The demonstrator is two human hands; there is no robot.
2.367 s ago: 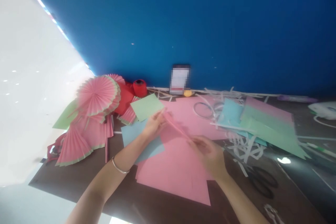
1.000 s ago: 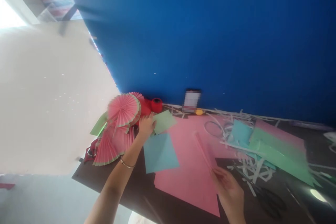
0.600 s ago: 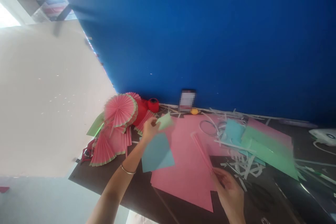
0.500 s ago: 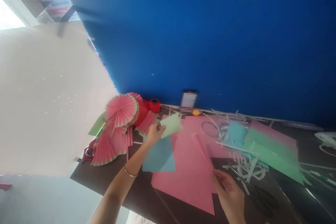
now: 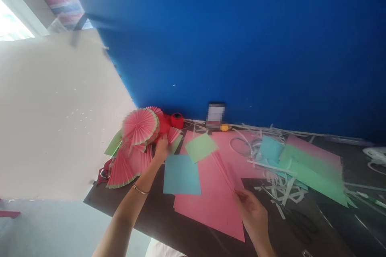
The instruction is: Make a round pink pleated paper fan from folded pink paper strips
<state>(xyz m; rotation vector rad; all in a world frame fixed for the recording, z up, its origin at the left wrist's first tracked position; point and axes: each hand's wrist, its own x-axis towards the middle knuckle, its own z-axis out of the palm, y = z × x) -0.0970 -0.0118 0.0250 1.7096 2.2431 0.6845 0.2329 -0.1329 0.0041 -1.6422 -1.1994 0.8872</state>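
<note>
My right hand (image 5: 251, 209) is closed, pinching the lower end of a narrow folded strip of pink paper (image 5: 222, 170). The strip slants up and left over large pink sheets (image 5: 208, 204). My left hand (image 5: 162, 148) reaches in among pleated pink paper fans, beside a small pink fan with a green edge (image 5: 175, 135). Its fingers are blurred and partly hidden, so I cannot see whether they grip anything. To the right of that hand, a green paper square (image 5: 201, 147) lies on the pink sheets. A blue paper square (image 5: 182, 174) lies below it.
Round pleated fans (image 5: 139, 125) pile up at the left, with a red tape roll (image 5: 177, 121) behind. Cut paper strips (image 5: 288, 192), scissors (image 5: 301, 223) and green sheets (image 5: 316, 178) spread over the right. A blue panel (image 5: 241, 48) stands at the back.
My left hand has let go of the green paper, which now lies on the pink sheets, and has moved left to the fans. My right hand, still holding the folded strip, has shifted slightly left.
</note>
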